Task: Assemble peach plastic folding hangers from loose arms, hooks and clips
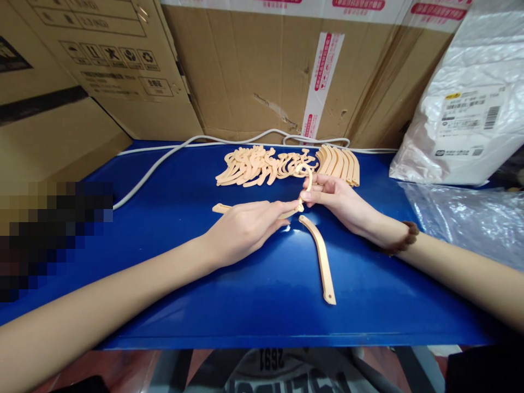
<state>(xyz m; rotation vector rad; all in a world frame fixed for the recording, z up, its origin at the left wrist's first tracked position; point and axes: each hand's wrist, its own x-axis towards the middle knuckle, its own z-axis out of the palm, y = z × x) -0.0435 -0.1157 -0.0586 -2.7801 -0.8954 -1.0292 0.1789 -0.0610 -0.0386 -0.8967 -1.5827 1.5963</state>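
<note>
I log bright, fairly even light, its source outside my view. Glare spots the blue tabletop (262, 305) near mid-frame; the white bag (434, 158) and clear plastic sheet (462, 224) glint. I note wide-angle stretch sideways, soft small print on the left-hand carton (123, 106), pixelation at left, near-black lower-right corner.

From above and behind the fingers (286, 206), a head-worn camera is looking forward and down at near range, framing both forearms (123, 302), the blue tabletop (254, 300) around them and a cardboard box (254, 71) beyond.
</note>
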